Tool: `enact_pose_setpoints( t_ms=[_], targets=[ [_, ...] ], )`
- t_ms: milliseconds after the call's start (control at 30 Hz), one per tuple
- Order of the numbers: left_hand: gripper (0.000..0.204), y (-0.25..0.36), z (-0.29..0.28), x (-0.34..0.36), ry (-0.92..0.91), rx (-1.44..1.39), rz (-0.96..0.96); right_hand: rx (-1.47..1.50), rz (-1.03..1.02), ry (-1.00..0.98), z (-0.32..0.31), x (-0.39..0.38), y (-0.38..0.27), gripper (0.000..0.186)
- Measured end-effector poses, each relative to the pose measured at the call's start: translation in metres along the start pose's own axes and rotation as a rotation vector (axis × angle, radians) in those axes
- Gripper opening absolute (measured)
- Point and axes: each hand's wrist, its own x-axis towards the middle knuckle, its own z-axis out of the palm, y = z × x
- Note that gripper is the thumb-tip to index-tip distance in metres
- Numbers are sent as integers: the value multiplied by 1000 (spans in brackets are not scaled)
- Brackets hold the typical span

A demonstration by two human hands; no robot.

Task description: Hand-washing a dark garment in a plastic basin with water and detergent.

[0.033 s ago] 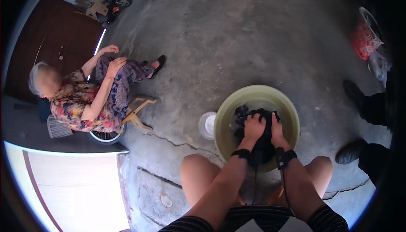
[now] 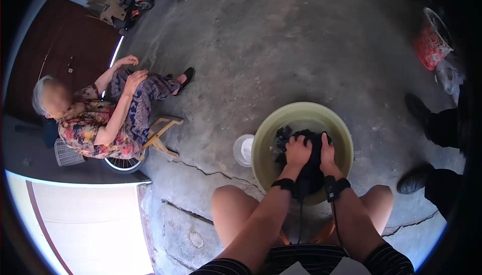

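A wet black cloth (image 2: 312,177) lies bunched in a wide yellow-green basin (image 2: 262,169) in front of my knees. My left hand (image 2: 298,153) presses onto the cloth from above, its fingers curled into it. Along the right side of the bundle, my right hand (image 2: 327,155) grips with the thumb on top; its other fingers are mostly hidden. Part of the dark fabric floats in shallow water beyond my left hand. Just left of the basin stands a small clear bowl (image 2: 239,157) with white powder-like contents.
A person (image 2: 95,119) sits on a wooden folding stool (image 2: 163,124) to the left. Dark shoes (image 2: 415,179) of another person stand close on the right. A red bucket (image 2: 431,49) is at the far right. The concrete floor (image 2: 241,49) has cracks.
The whole view has shifted slightly. Both hands stay on the black cloth in the basin, with hardly any change in their grip.
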Motion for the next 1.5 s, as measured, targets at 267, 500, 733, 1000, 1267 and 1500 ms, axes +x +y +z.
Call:
enact_pose_setpoints(
  t_ms=[267,500,733,1000,1267,1500],
  targets=[
    [43,20,-24,-23,-131,192,-151,-607,-226,34,0,6,30,62],
    [39,23,-47,5,-164,-76,175,-957,-261,-315,6,-8,26,67],
    [26,-10,-47,-2,-147,-39,-114,-973,-452,-359,4,14,59,77],
    [30,-203,-88,28,524,66,-394,-965,-479,-363,11,13,57,79],
    [19,-237,-60,24,138,-351,-609,-946,-311,-321,10,13,44,80],
    [34,-245,-29,33,57,9,-211,-926,-425,-497,22,-4,64,75]
  ],
)
